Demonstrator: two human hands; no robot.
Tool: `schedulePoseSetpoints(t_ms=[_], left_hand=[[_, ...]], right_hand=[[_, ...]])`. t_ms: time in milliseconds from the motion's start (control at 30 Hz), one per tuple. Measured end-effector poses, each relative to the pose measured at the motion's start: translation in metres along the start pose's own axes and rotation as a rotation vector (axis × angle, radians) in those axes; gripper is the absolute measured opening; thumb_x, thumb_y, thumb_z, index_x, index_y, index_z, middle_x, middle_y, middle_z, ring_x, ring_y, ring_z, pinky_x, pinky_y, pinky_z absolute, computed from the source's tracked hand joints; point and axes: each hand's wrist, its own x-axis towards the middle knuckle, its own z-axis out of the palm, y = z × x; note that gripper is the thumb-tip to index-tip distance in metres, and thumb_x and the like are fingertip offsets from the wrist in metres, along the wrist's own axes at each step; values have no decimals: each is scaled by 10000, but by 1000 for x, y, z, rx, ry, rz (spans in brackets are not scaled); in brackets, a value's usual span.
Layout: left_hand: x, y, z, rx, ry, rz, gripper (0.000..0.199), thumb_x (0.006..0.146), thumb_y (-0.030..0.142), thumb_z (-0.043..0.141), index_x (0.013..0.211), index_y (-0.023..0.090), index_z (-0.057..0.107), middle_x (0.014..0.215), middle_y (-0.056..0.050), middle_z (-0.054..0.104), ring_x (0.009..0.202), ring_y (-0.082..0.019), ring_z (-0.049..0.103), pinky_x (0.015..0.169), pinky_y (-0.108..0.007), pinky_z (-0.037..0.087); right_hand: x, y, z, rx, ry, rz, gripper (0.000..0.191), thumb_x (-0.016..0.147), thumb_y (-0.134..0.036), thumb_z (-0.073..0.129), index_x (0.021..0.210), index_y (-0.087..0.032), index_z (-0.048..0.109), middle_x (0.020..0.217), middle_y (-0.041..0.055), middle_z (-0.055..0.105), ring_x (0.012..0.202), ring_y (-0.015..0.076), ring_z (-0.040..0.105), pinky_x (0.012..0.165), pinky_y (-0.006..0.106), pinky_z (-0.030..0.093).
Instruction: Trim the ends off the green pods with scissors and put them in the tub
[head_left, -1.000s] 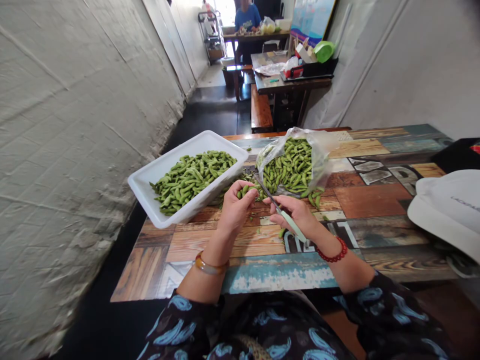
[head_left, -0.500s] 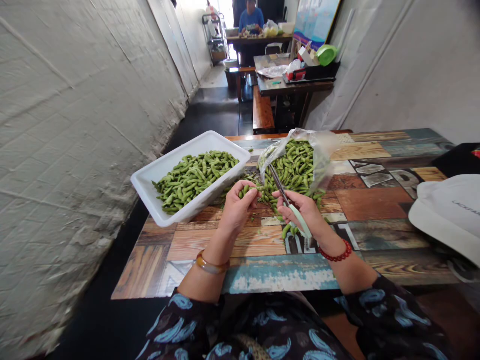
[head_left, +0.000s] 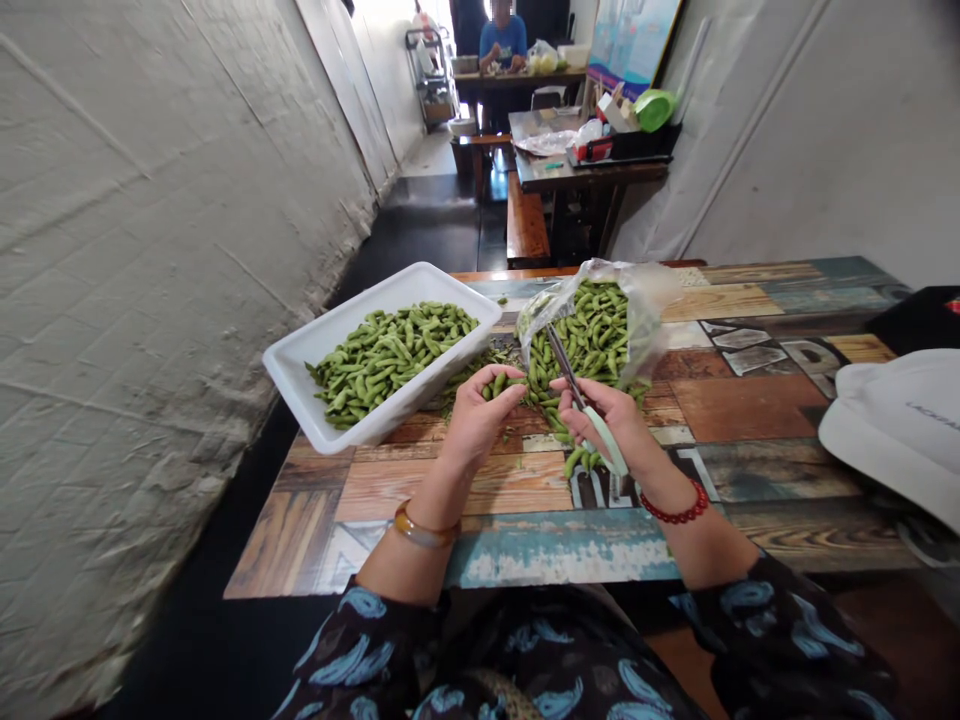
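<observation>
My left hand (head_left: 480,412) is closed around a few green edamame pods (head_left: 496,385), their tips showing between thumb and fingers. My right hand (head_left: 611,420) grips a pair of scissors (head_left: 604,440) with pale green handles; the metal blades point up and away over the heap. Behind that hand, a clear plastic bag (head_left: 646,318) lies on its side, edamame spilling from its mouth onto the table. To the left stands a white plastic tub (head_left: 352,308) holding a pile of pods. Small trimmings are scattered between tub and bag.
The patterned wooden table (head_left: 420,485) carries a white cap (head_left: 892,420) at its right end. Farther back are a bench (head_left: 526,222) and a second table (head_left: 540,178) with a black tray and a green bowl. A person in blue (head_left: 503,42) sits at the far table.
My left hand has shifted slightly right with the pods. The scissors have moved a little right and down in my right hand. The tub and bag stay put.
</observation>
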Motion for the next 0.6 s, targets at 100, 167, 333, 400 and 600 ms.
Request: schedulePoseSetpoints(t_ms=[100,167,333,400,600], left_hand=[[1,-4,-2,43,-14,7,277,696,340,775,866,166,643,548,61,475,460,-49,373,440,-179,259],[2,-6,-3,65,-27,9,273,716,355,761,871,166,639,551,61,474,455,-48,366,435,-179,246],[2,-5,-3,29,-52,16,272,743,364,730,894,161,631,680,20,581,471,-44,389,428,-180,256],[2,-3,-2,-4,-61,9,276,741,365,728,899,158,636,705,10,598,476,-45,393,429,-181,256],[2,0,0,-46,-61,30,261,757,365,711,907,159,652,723,0,601,504,-53,397,454,-186,267]], right_hand=[[0,0,-1,-11,4,-2,395,864,-418,659,1187,-193,639,818,-13,575,561,81,540,498,210,485],[0,0,-1,-9,8,6,406,858,-424,664,1190,-191,636,818,-14,576,563,82,539,499,209,487],[0,-1,-1,13,28,36,415,845,-446,673,1163,-181,637,814,-14,574,553,82,536,489,211,485],[1,-2,-1,18,35,53,429,834,-464,680,1152,-180,639,813,-13,578,552,84,533,486,213,483],[2,-9,-11,82,139,77,488,799,-508,710,1161,-190,635,818,-13,576,549,80,527,475,209,490]])
